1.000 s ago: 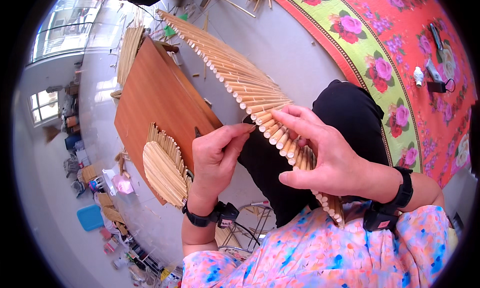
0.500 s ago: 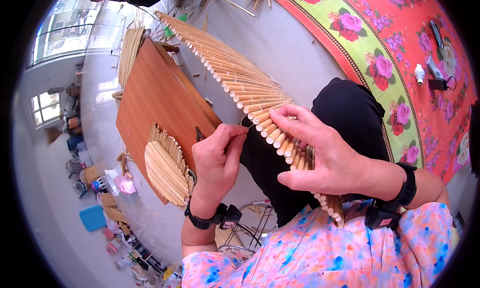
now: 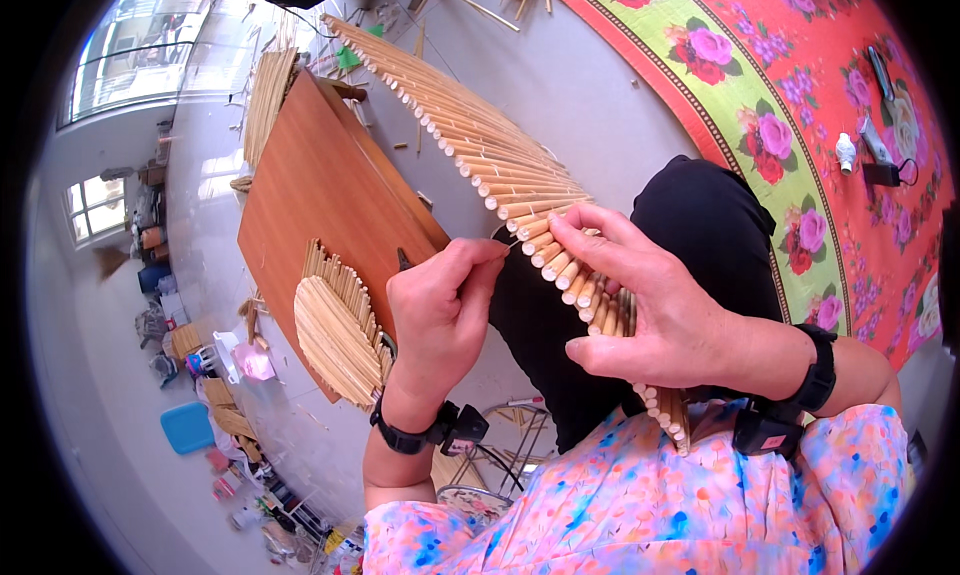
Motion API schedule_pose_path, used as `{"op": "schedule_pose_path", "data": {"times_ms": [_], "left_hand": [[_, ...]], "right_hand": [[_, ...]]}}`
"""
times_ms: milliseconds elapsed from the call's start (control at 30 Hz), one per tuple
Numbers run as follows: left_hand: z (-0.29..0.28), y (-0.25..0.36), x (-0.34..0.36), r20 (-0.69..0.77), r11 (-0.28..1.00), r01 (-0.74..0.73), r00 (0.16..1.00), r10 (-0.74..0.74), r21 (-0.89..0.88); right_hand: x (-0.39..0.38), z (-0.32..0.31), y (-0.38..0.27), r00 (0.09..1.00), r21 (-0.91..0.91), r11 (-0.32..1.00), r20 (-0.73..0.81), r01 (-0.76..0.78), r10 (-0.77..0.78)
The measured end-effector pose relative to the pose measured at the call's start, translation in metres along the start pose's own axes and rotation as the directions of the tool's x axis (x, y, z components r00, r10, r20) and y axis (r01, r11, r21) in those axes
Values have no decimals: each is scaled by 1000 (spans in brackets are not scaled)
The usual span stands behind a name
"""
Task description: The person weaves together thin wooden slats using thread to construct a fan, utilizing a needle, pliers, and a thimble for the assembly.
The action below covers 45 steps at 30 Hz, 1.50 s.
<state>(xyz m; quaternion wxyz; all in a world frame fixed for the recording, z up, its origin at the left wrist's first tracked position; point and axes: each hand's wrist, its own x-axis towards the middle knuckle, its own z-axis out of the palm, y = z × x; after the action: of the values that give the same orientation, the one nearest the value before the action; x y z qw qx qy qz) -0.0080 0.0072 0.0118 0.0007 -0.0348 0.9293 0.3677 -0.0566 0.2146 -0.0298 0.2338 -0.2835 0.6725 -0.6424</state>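
A long row of thin round bamboo sticks [image 3: 490, 165], joined side by side, fans out from the far left down to my lap. My right hand [image 3: 660, 305] grips the row near its middle, with the thumb beneath and the fingertips on top of the sticks. My left hand [image 3: 440, 300] is closed in a pinch just left of the cut stick ends. A thin strand or needle-like bit shows at its fingertips, too fine to name. The lower end of the row hangs below my right hand against the flowered shirt.
A brown wooden table [image 3: 320, 175] stands to the left, with a bundle of flat-cut sticks [image 3: 340, 340] at its near edge. More long sticks [image 3: 268, 105] lie beyond it. On the right spreads a red floral cloth [image 3: 800, 95] holding a white spool [image 3: 845, 153] and several small tools.
My left fingertips have come slightly up and closer to the stick ends, and a thin bit now shows there. My right hand keeps its grip. The whole view has shifted slightly.
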Motion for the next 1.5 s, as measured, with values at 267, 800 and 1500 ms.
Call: {"op": "schedule_pose_path", "data": {"times_ms": [267,800,1500], "left_hand": [[10,11,8,-43,1000,6,999,-5,28],[26,19,-1,-141,988,153,979,-149,24],[23,26,4,-161,992,125,979,-127,-23]], "right_hand": [[1,-1,-4,1000,8,1000,9,-6,6],[1,1,-5,999,-23,1000,-42,11,-12],[3,0,-15,985,-41,985,34,-166,168]]}}
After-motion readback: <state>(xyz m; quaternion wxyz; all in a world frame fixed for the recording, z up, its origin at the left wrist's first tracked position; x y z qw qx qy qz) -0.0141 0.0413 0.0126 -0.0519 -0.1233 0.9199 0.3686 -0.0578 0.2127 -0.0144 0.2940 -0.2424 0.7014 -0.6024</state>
